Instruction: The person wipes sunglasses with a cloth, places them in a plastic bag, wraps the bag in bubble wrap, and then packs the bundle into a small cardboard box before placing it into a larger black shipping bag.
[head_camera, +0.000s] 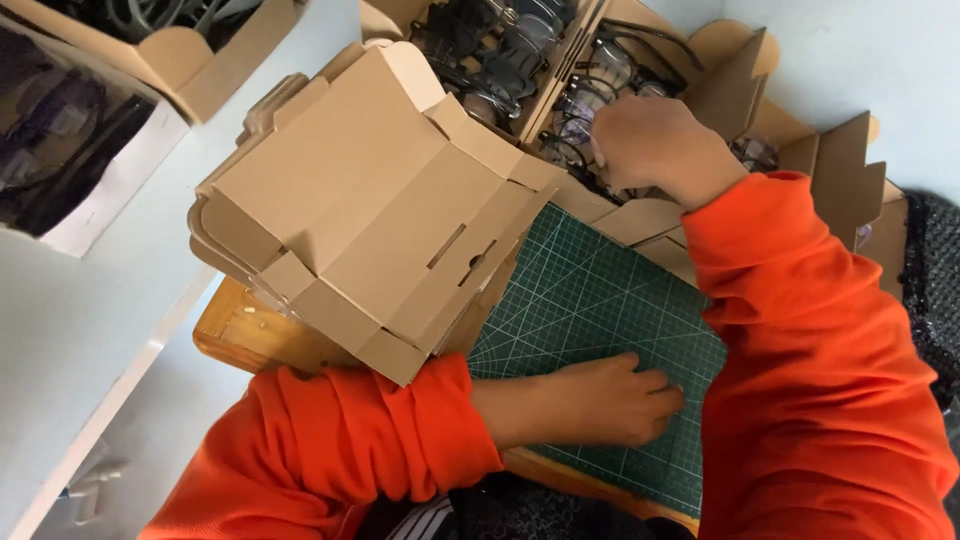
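Reaching our right hand (655, 145) into the cardboard box (640, 215) of eyeglasses (590, 95) — its grip hidden, we cannot tell — we rest our left hand (610, 400), fingers loosely together, on the green cutting mat (590, 290).
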